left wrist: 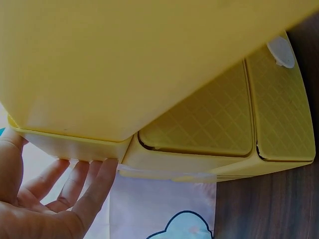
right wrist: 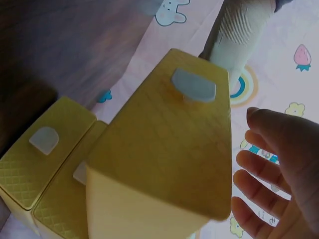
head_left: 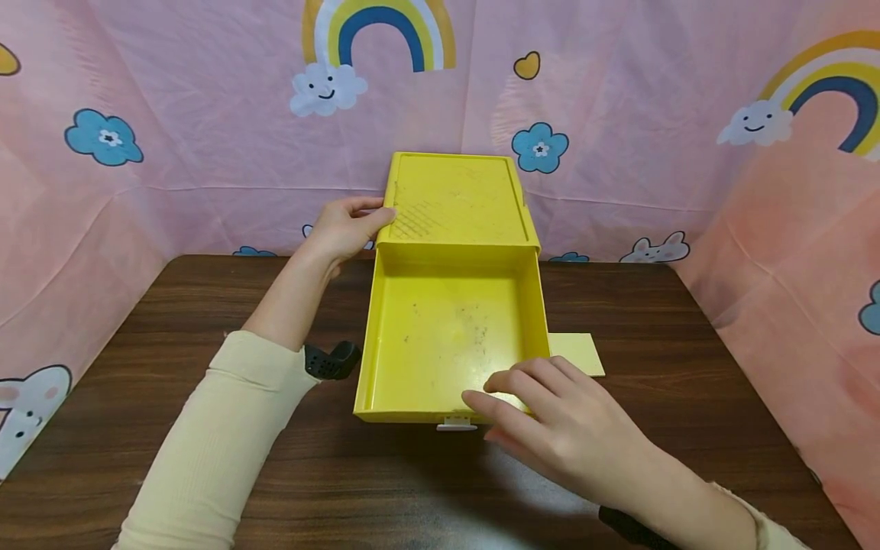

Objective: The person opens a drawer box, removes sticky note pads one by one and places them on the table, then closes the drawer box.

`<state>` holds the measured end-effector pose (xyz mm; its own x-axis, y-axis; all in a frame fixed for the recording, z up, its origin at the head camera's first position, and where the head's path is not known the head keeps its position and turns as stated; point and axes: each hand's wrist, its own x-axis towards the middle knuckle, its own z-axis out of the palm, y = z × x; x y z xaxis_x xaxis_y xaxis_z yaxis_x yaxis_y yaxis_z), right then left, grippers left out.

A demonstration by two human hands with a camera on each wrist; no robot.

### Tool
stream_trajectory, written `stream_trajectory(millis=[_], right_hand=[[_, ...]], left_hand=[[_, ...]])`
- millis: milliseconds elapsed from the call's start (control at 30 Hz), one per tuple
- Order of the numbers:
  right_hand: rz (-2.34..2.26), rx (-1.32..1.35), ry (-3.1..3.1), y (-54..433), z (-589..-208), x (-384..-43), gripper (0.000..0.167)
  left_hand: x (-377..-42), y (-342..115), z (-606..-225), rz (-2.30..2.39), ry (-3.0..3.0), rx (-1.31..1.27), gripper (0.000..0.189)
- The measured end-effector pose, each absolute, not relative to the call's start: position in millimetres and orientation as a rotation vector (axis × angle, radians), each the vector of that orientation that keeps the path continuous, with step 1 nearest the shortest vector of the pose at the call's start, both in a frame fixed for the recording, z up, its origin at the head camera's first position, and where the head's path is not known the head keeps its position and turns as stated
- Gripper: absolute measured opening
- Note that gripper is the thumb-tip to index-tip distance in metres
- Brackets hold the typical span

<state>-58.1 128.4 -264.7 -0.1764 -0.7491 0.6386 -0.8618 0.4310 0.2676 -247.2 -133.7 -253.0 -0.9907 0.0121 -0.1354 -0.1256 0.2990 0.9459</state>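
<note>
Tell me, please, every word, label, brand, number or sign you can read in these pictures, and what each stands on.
No text can be read in any view.
Pale pink printed cloth: tiny dark marks near the right hand in the right wrist view may be lettering, but are too small to read.
Open yellow plastic drawer: dark specks, no legible text.

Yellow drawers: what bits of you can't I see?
Head view: the right hand covers part of the open drawer.
Head view: the open drawer hides the fronts of the lower drawers.
Left wrist view: the top edge cuts off the open drawer.
Right wrist view: the open drawer partly covers the middle handle.
</note>
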Motion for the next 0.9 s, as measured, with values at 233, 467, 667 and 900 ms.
stream_trajectory(millis=[233,467,667,900], right_hand=[[0.147,1.382,-1.87,122,-267,-54,0.025],[0.055,1.404,-1.811,114,-270,-50,0.025],[-0.061,1.388,-1.753,108,-273,-48,0.027],[-0.158,1.33,-1.751,106,-276,-45,0.027]], left_hand=[[-248,-134,-254,1.791,2.439,-0.101,0.051],[-247,-134,-254,1.801,2.434,-0.091,0.05],[-248,-134,-254,1.791,2.444,-0.097,0.05],[-247,-135,-253,1.77,2.465,-0.085,0.05]])
